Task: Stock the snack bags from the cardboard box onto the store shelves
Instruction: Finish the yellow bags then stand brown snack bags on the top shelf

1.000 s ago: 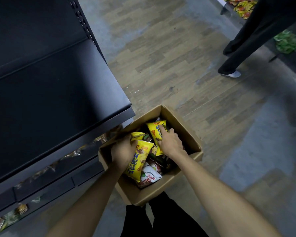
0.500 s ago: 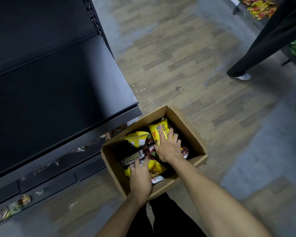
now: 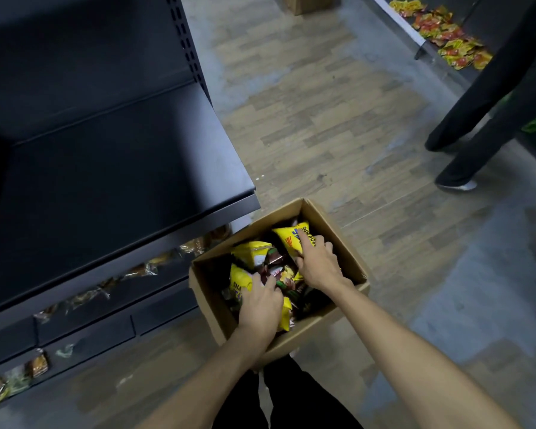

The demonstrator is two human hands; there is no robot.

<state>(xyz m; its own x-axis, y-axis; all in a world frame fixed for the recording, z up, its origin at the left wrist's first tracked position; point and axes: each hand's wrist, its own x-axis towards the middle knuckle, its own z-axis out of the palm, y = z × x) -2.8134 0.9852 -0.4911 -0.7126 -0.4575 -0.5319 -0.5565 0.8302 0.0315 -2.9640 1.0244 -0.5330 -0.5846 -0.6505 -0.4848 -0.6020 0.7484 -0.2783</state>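
Nearby, at nine o'clock of the open brown cardboard box, the dark metal store shelf overhangs a lower tier of wrapped pastries; a bystander's black trouser legs stand at two o'clock. Inside the box lie yellow and brown snack bags. The left hand curls its fingers round a yellow snack bag at seven o'clock; the right hand pinches another yellow bag at twelve. Bare wood-pattern floor lies open beyond the box's far rim.
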